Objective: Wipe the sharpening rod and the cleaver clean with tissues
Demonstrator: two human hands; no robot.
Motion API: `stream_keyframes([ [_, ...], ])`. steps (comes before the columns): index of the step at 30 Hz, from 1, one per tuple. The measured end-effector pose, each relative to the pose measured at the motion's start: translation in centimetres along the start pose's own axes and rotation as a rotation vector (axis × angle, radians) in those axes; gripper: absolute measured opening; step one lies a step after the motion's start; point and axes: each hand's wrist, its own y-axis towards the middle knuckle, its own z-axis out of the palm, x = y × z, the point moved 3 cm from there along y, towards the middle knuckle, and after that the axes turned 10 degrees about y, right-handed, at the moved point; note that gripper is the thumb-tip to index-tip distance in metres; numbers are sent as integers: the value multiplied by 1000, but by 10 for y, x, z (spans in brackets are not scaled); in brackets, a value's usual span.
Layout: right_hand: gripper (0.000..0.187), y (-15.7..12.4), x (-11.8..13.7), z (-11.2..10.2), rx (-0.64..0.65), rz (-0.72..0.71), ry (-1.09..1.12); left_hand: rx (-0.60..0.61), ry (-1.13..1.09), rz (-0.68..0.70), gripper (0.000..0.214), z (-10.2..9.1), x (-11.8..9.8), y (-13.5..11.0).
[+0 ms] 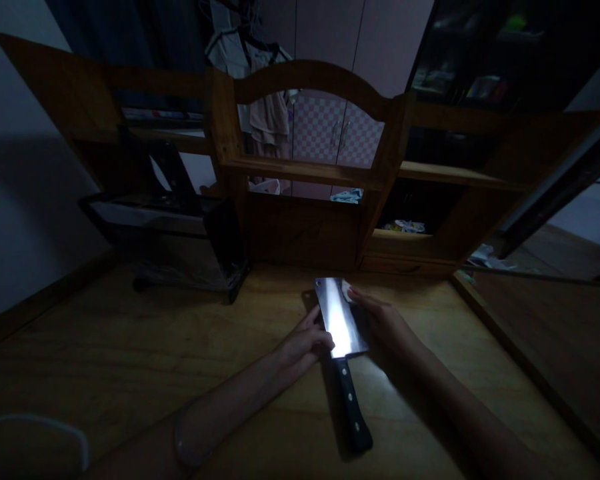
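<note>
A cleaver (338,317) with a shiny broad blade and a black riveted handle lies near the middle of the desk, its handle pointing toward me. My left hand (307,343) grips the blade's left edge close to the handle, thumb on top and fingers partly hidden under it. At the blade's far right corner, my right hand (380,320) pinches a small white wad (347,291) against the metal. Whether the wad is tissue or cloth I cannot tell. Most of the right fingers are hidden behind the hand.
A dark knife block (165,233) with black-handled tools stands at the back left of the wooden desk (205,360). Wooden shelving (307,173) rises along the back edge. A white cable (35,419) lies at the lower left. The room is dim.
</note>
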Motion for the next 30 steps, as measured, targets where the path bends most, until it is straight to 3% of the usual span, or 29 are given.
stream_keyframes([
  [3,49,-1,10,-3,-8,-22,-14,-1,6,1,88,-1,1,0],
  [8,51,-6,43,17,231,-171,37,15,-11,21,76,-5,6,2],
  [11,48,-6,54,22,316,-173,116,-25,-79,19,62,-7,7,4],
  [16,42,-6,59,10,416,-148,228,28,-297,6,38,-1,-1,3],
  [21,33,-8,58,4,500,-94,353,6,-380,-43,24,3,-5,2],
  [25,31,-8,57,9,467,-54,416,6,-380,-19,22,0,-3,3],
  [30,37,-8,61,18,380,-109,288,10,-405,-30,20,-1,-2,3],
])
